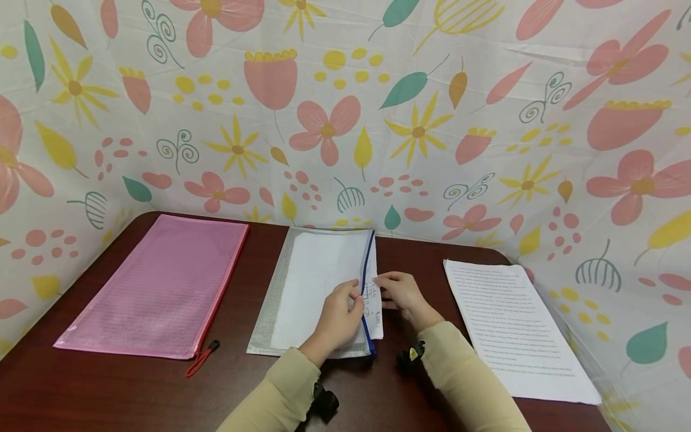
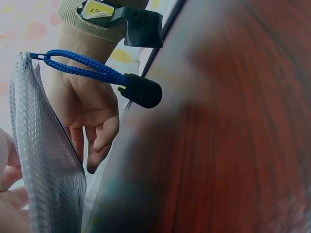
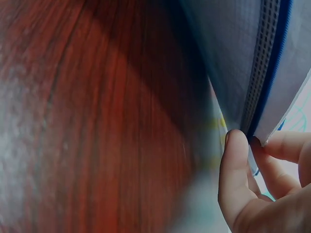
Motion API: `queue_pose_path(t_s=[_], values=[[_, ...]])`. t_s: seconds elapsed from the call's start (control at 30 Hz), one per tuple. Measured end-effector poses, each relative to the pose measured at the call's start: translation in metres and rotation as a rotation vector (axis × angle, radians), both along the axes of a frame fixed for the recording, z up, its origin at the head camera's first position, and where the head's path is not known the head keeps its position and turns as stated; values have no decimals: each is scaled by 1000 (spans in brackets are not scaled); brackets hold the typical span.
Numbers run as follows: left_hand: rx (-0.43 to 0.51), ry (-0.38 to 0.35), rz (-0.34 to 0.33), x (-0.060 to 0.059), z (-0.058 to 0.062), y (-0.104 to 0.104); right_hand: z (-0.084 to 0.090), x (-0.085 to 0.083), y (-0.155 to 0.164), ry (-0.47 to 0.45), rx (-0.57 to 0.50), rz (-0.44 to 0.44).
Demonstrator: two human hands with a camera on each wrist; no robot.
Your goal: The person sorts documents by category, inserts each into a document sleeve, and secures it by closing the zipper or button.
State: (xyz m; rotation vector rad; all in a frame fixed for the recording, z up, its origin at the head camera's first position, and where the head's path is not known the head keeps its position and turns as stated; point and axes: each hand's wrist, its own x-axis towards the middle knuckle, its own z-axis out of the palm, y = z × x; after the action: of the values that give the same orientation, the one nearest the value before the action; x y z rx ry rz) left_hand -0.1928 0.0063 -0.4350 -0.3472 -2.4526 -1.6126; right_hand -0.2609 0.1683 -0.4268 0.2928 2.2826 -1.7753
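Your left hand (image 1: 339, 312) pinches the mesh pouch (image 1: 281, 294) at its zip edge; right hand (image 1: 402, 294) pinches the paper (image 1: 324, 270) inside. Both look light & floppy, so grip near the edges.

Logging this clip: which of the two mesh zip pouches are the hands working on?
The grey blue-zippered pouch in the middle; both hands grip its edge. The pink pouch lies untouched at left.

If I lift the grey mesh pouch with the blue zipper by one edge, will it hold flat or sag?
The mesh pouch probably sags: in the left wrist view its wall curves where the left hand lifts it. The sheets inside may stiffen it a little but could slide out, since the blue zipper edge looks open where the right hand pinches it.
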Motion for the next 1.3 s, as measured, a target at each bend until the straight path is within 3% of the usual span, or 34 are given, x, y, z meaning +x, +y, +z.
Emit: queue_pose_path(t_s=[0.23, 0.93, 1.13, 1.3], values=[[18, 9, -10, 0, 0, -1, -1, -1, -6, 6, -16, -3], [73, -5, -36, 0, -1, -2, -3, 2, -26, 44, 112, 33], [84, 1, -39, -2, 0, -2, 3, 16, -23, 30, 67, 35], [68, -10, -28, -2, 0, -4, 7, 42, -17, -38, -55, 171]])
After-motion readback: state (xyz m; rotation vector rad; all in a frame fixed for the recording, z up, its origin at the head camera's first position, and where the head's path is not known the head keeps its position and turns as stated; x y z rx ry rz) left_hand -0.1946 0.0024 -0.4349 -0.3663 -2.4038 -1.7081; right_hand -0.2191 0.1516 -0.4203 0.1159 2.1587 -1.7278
